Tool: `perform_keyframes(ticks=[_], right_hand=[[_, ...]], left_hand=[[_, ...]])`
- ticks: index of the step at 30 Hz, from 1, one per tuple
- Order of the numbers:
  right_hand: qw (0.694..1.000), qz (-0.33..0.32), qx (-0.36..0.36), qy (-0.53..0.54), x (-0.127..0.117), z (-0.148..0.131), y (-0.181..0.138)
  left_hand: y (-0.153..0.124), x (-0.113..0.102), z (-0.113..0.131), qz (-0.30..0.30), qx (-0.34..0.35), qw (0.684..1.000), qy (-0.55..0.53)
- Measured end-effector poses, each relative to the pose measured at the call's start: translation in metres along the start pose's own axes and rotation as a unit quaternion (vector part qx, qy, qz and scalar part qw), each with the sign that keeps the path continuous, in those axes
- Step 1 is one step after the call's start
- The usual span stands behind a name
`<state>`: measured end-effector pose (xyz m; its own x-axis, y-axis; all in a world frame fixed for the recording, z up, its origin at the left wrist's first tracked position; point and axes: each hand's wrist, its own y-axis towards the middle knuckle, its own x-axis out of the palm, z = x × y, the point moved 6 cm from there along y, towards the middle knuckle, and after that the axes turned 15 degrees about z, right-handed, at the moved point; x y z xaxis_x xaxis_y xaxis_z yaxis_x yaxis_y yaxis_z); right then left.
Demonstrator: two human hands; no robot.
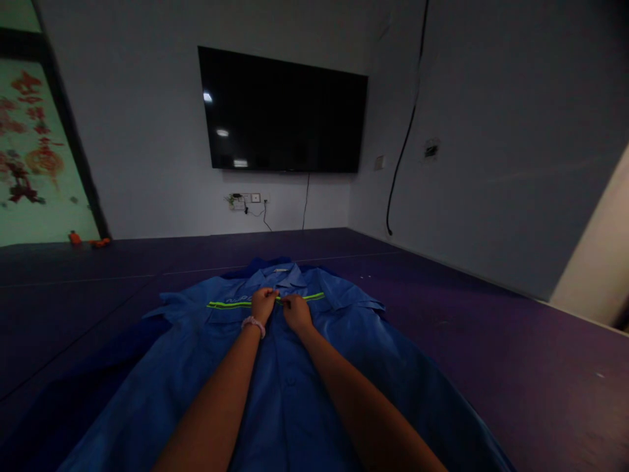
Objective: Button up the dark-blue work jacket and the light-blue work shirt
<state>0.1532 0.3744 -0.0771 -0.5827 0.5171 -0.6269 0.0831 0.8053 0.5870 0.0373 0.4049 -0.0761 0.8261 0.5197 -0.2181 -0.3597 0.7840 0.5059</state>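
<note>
A blue work shirt [289, 387] is laid flat, front side up, on a dark purple floor [491, 341], with its collar [282, 270] pointed toward the far wall and its sleeves spread to either side. A yellow-green reflective stripe [228, 305] is seen running across the chest.

Both hands are set at the middle of the chest, just below the collar, where the two front edges meet. The left hand [264, 303], with a pale bracelet [253, 324] at the wrist, is curled with its fingertips pinched on the fabric at the stripe. The right hand [296, 312] is likewise closed in a pinch on the cloth just beside it; the two hands are almost touching. Whether a button is held between the fingers cannot be told.

The shirt is judged to be light, soft and limp, so it is expected to sag and crease wherever it is lifted. It is not fragile and not slippery. It is best taken hold of at firmer parts: the collar, the shoulder seams or the buttoned front edge.

A dark television [285, 111] is mounted on the wall beyond.
</note>
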Motion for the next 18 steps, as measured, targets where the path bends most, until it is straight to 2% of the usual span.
perform_keyframes(ticks=[9, 18], right_hand=[[1.000, 0.002, -0.017, 0.006, -0.002, -0.002, 0.000], [0.999, 0.032, 0.017, 0.022, 0.003, 0.011, 0.004]], left_hand=[[-0.004, 0.000, -0.003, -0.016, -0.098, 0.987, -0.125], [-0.009, -0.001, 0.001, -0.090, -0.147, 0.973, -0.154]])
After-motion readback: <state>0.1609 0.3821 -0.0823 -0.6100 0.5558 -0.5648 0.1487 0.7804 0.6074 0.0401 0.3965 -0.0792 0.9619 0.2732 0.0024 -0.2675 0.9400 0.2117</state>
